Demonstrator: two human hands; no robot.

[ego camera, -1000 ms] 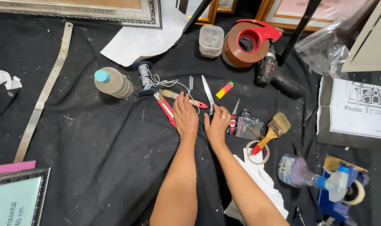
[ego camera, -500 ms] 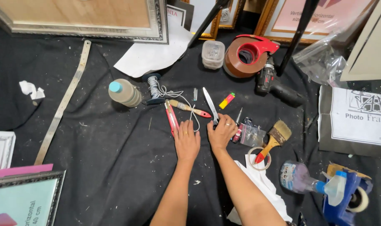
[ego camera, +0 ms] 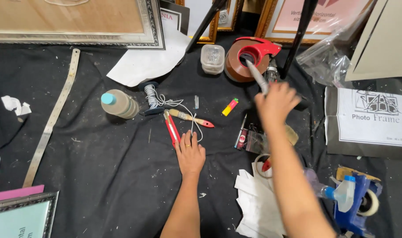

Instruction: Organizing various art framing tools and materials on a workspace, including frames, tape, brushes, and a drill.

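My left hand lies flat, fingers apart, on the black cloth, its fingertips beside a red-handled cutter. A small brush with a red-tipped handle lies just beyond it. My right hand is raised and blurred, shut on a long grey knife whose blade points up and left toward a brown tape roll in a red dispenser. A yellow and red marker lies between my hands.
A capped bottle and a wire spool lie left of the brush. A metal ruler runs down the left. White papers, a blue tape dispenser, a plastic box and picture frames surround the area.
My right hand has picked the knife up off the cloth and swung up and right toward the tape roll. My left hand stays near the red cutter.
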